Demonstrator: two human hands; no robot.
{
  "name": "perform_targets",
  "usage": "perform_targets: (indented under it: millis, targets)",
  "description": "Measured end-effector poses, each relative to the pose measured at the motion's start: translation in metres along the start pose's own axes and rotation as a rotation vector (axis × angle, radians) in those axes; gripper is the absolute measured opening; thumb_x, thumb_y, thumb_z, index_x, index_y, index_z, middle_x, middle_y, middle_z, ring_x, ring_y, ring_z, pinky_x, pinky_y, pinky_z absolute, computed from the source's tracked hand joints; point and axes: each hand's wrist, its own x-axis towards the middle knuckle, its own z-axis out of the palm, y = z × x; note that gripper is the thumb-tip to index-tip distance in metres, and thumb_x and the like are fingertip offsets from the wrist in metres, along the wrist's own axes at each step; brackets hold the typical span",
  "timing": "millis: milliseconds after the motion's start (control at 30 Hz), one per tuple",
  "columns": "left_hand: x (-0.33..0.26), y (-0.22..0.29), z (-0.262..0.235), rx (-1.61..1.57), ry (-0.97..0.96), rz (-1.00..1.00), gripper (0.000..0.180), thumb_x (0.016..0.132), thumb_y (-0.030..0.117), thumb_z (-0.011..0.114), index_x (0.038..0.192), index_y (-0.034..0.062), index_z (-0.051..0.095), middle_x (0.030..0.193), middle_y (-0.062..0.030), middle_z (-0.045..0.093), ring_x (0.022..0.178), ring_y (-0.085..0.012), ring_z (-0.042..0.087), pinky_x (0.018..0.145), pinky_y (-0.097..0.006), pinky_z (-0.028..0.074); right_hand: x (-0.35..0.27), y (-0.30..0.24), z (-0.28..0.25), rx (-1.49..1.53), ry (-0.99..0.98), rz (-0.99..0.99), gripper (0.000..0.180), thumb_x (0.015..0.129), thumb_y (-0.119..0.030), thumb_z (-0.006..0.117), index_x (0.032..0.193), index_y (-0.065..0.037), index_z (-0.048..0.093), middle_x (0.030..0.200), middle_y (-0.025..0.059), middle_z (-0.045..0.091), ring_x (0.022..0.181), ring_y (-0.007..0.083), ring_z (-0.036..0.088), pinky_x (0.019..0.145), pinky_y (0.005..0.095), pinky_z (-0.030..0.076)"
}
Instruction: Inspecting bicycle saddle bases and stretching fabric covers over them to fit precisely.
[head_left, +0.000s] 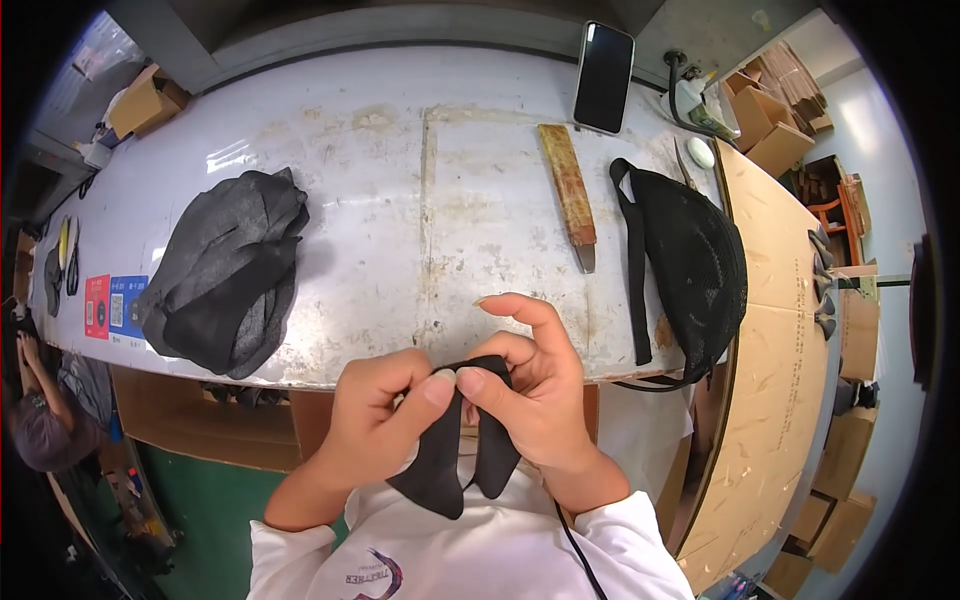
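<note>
Just in front of the table's near edge, both my hands grip one folded black fabric strip (440, 465), its two ends hanging down toward my shirt. My left hand (385, 400) pinches it between thumb and curled fingers. Beside it, my right hand (530, 385) pinches the fold between thumb and fingers, with the index finger raised. The thumbs nearly touch at the top of the strip. A crumpled dark grey sheer fabric piece (225, 270) lies on the table to the left. To the right rests a black mesh fabric piece with straps (690, 260).
On the white worn table (370, 250) lie a blade with a tape-wrapped handle (568, 190), a phone (604, 78), red and blue printed cards (112, 305) and yellow-handled snips (68, 250). Flattened cardboard (775, 350) covers the right side. Another person (50, 420) sits at far left.
</note>
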Motion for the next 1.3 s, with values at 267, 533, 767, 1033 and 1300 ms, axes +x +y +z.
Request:
perform_targets:
  millis: [267,533,767,1033,1300]
  targets:
    - [0.006,-0.008,0.000,-0.331,-0.073,-0.022,0.031,0.099,0.016,0.056,0.073,0.0006,0.055,0.065,-0.0014,0.056,0.063,-0.0092,0.056,0.060,-0.025,0.047,0.001,-0.014,0.004,0.207,-0.018,0.134,0.052,0.091,0.001,0.065,0.136,-0.002,0.039,0.084,0.0051,0.065,0.071,0.0100,0.063,0.062,0.0218,0.049]
    - [0.003,0.002,0.004,-0.650,-0.104,-0.287,0.021,0.098,0.021,0.059,0.098,0.0049,0.045,0.084,-0.0041,0.059,0.067,-0.0073,0.057,0.060,-0.023,0.047,-0.001,-0.010,0.013,-0.443,-0.018,-0.289,0.045,0.096,-0.004,0.059,0.136,-0.001,0.040,0.088,0.0074,0.064,0.069,0.0106,0.060,0.066,0.0233,0.049]
    - [0.009,0.010,0.001,-0.624,0.014,-0.415,0.022,0.098,0.018,0.060,0.111,0.0004,0.057,0.082,-0.0009,0.061,0.069,-0.0060,0.056,0.061,-0.022,0.048,-0.002,-0.003,-0.013,-0.411,-0.025,-0.059,0.022,0.101,-0.020,0.053,0.093,0.000,0.056,0.069,0.0014,0.057,0.057,0.0096,0.046,0.054,0.0247,0.040]
    - [0.010,0.003,0.004,-0.408,-0.009,-0.335,0.020,0.097,0.018,0.062,0.099,-0.0019,0.064,0.083,-0.0020,0.067,0.069,-0.0033,0.057,0.060,-0.019,0.046,-0.004,-0.013,-0.005,-0.709,-0.019,-0.256,0.029,0.097,-0.014,0.060,0.072,-0.002,0.055,0.060,-0.0014,0.050,0.055,0.0059,0.040,0.049,0.0255,0.033]
    - [0.018,0.002,0.005,-0.644,-0.065,-0.450,0.017,0.096,0.017,0.064,0.097,-0.0005,0.064,0.082,-0.0034,0.067,0.070,-0.0069,0.060,0.064,-0.022,0.049,0.000,-0.002,-0.004,-0.076,0.122,0.091,0.030,0.098,-0.015,0.060,0.072,-0.003,0.053,0.062,-0.0058,0.049,0.057,0.0026,0.036,0.050,0.0222,0.031]
